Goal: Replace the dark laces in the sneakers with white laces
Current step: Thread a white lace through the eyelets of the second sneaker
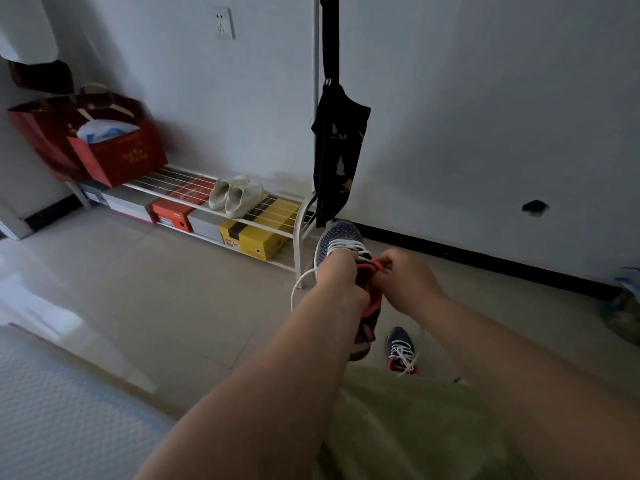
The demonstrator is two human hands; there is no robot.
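Lacing a raised sneaker (pixel 341 247) at arm's length, a person works both hands at its collar in a dim room, with the white shoe rack (pixel 242 220) along the wall as the fixed mark. On the rack's far left stand two red paper bags (pixel 104 147); a pale pair of shoes (pixel 235 197) sits on its top tier, above a yellow shoebox (pixel 258 239). Just right of the rack's end post, the left hand (pixel 337 275) curls round the sneaker's near side, holding it up, while a free loop of white lace (pixel 301 282) hangs out to the rack side. White lace already crosses the upper eyelets. Further right, the right hand (pixel 401 278) has its fingers closed at the red tongue edge; whether they pinch a lace end cannot be told. Well below the rack, on the floor near the person's knee, the second sneaker (pixel 401 349) lies already threaded in white, its ends loose. By the look of it, the job is near its close. The risk now is that a slack tail slips back through an eyelet if the pinch eases, or the uneven loop leaves one end too short to tie.
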